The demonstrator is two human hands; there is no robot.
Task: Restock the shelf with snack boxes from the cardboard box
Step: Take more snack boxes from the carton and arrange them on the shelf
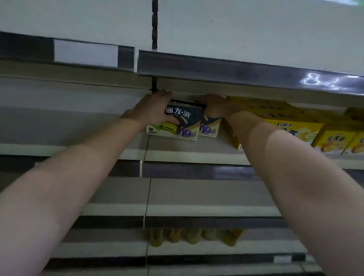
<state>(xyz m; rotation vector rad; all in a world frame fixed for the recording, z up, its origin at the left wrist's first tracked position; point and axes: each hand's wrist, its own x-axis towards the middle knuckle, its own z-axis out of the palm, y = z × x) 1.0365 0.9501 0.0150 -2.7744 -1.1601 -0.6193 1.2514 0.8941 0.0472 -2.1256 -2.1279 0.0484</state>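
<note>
A dark blue snack box with a banana picture and white lettering stands on the shelf board, under the upper shelf. My left hand grips its left side and top. A second box of the same kind stands right beside it, partly hidden. My right hand is curled over the top edge where the two boxes meet. The cardboard box is out of view.
Yellow snack boxes fill the same shelf to the right, touching my right forearm. The upper shelf's price rail runs just above my hands. Lower shelves sit below, one holding several yellowish bottles.
</note>
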